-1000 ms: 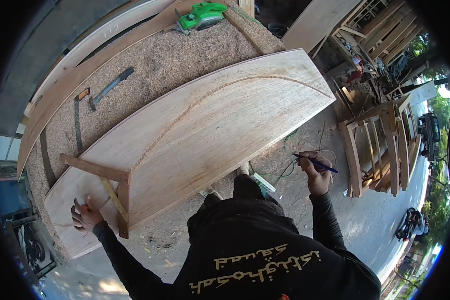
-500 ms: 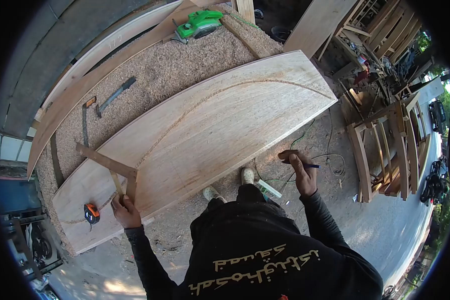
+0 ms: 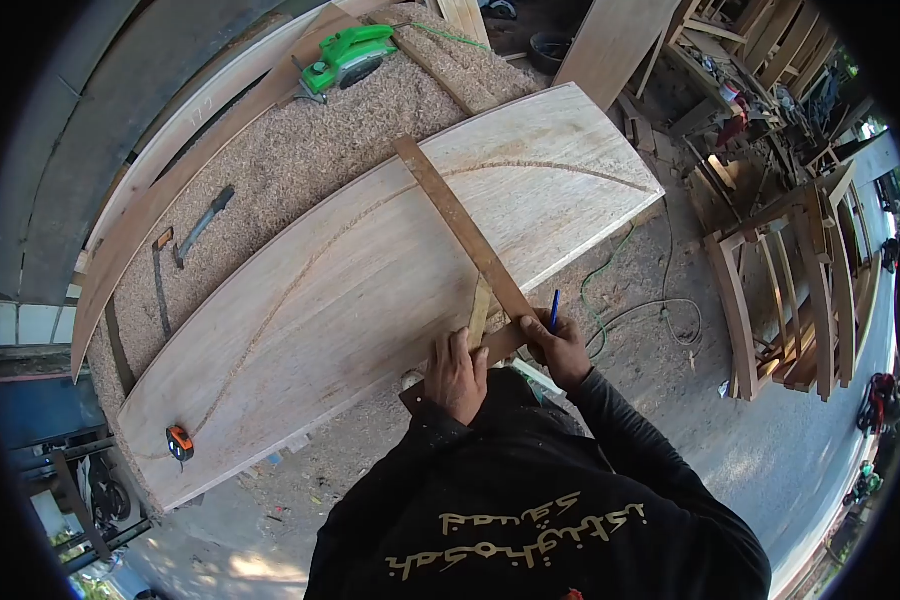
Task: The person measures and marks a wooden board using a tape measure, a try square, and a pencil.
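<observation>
A wooden square [image 3: 460, 222] lies across the pale curved board [image 3: 370, 290], its long arm crossing the groove cut in the surface. My left hand [image 3: 457, 378] is closed on the short arm and brace of the square, near the board's front edge. At the square's corner, my right hand [image 3: 560, 347] grips the wood and also has a blue pen [image 3: 555, 312] sticking up between its fingers. An orange and black tape measure [image 3: 179, 443] rests on the board's left end.
Wood shavings cover the bench behind the board, with a green power planer [image 3: 348, 58] and a hammer [image 3: 205, 225] on them. Wooden frames [image 3: 785, 290] stand at the right. A green cord [image 3: 610, 285] lies on the ground.
The square has moved right along the board and turned, with my left hand on it. My right hand has come in to hold its corner. The pen now points up.
</observation>
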Demonstrator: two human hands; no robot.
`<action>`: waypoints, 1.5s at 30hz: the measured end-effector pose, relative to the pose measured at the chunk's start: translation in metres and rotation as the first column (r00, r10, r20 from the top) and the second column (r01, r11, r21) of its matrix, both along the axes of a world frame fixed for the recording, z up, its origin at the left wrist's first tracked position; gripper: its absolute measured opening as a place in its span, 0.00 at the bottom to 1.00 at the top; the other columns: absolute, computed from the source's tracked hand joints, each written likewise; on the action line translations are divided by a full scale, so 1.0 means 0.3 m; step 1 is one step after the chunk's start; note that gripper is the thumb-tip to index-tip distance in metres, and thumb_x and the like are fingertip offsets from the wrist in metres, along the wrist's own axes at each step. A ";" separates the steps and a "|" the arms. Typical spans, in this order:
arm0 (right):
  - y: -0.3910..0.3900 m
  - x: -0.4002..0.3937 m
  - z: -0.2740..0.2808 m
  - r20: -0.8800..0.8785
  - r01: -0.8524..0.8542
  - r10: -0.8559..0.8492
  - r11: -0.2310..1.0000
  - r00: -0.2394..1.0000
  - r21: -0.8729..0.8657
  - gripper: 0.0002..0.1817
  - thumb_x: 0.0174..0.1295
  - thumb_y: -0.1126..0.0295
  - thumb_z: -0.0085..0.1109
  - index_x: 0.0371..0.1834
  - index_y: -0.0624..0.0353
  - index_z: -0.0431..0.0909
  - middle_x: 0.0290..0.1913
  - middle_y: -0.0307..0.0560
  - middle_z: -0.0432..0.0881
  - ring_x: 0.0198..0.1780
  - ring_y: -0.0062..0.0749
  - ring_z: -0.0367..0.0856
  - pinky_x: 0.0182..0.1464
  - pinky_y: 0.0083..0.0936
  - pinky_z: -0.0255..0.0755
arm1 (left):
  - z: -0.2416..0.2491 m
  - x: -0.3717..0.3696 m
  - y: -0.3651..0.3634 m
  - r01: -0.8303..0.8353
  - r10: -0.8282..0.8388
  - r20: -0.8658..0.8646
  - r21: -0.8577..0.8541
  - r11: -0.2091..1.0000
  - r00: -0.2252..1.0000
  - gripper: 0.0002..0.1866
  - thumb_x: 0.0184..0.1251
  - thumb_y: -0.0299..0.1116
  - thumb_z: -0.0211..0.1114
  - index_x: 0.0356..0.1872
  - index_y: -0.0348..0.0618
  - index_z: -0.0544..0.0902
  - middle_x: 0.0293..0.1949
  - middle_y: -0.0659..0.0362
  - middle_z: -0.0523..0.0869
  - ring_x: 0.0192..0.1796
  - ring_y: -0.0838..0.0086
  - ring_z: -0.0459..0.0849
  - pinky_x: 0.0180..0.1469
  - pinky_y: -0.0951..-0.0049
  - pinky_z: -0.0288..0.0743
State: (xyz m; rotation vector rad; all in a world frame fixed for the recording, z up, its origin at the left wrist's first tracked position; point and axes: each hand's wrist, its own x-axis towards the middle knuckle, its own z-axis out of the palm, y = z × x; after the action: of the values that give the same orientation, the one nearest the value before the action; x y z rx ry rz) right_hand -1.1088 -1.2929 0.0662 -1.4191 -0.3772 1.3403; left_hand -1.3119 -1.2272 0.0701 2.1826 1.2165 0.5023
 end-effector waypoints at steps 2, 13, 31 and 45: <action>-0.020 0.051 -0.044 -0.025 0.022 -0.023 0.999 0.999 -0.026 0.15 0.76 0.60 0.69 0.51 0.63 0.87 0.28 0.29 0.80 0.23 0.11 0.69 0.25 0.17 0.60 | 0.023 0.047 0.010 0.080 -0.081 -0.057 -0.027 0.996 0.995 0.36 0.68 0.39 0.75 0.75 0.43 0.71 0.66 0.39 0.76 0.68 0.38 0.76 0.66 0.40 0.71; 0.100 0.096 -0.130 0.003 0.018 -0.018 0.996 1.000 -0.091 0.16 0.73 0.61 0.73 0.49 0.65 0.86 0.27 0.32 0.81 0.22 0.12 0.71 0.24 0.18 0.61 | -0.010 0.105 0.273 0.547 -0.504 -0.363 0.018 0.837 0.783 0.61 0.51 0.51 0.82 0.87 0.52 0.59 0.88 0.39 0.49 0.89 0.38 0.44 0.79 0.16 0.29; 0.081 0.203 -0.080 0.084 -0.147 0.167 0.967 0.982 -0.210 0.20 0.74 0.55 0.71 0.47 0.66 0.90 0.29 0.32 0.81 0.31 0.17 0.74 0.34 0.24 0.70 | -0.017 0.127 0.294 0.549 -0.518 -0.421 -0.057 0.834 0.744 0.56 0.57 0.58 0.76 0.87 0.55 0.61 0.89 0.47 0.52 0.90 0.43 0.44 0.79 0.16 0.27; 0.632 0.308 0.030 0.756 -0.262 -0.102 0.901 0.647 0.346 0.13 0.65 0.77 0.68 0.52 0.65 0.90 0.39 0.58 0.90 0.38 0.45 0.92 0.41 0.33 0.84 | -0.017 0.129 0.293 0.501 -0.476 -0.399 -0.049 0.864 0.783 0.54 0.50 0.60 0.78 0.83 0.59 0.70 0.88 0.54 0.57 0.90 0.50 0.46 0.80 0.16 0.28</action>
State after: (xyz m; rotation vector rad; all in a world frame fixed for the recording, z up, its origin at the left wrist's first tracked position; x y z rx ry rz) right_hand -1.0163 -1.1032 0.0754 -1.5286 -1.2428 0.5715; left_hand -1.2731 -1.1393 0.0651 2.6122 0.7592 -0.1410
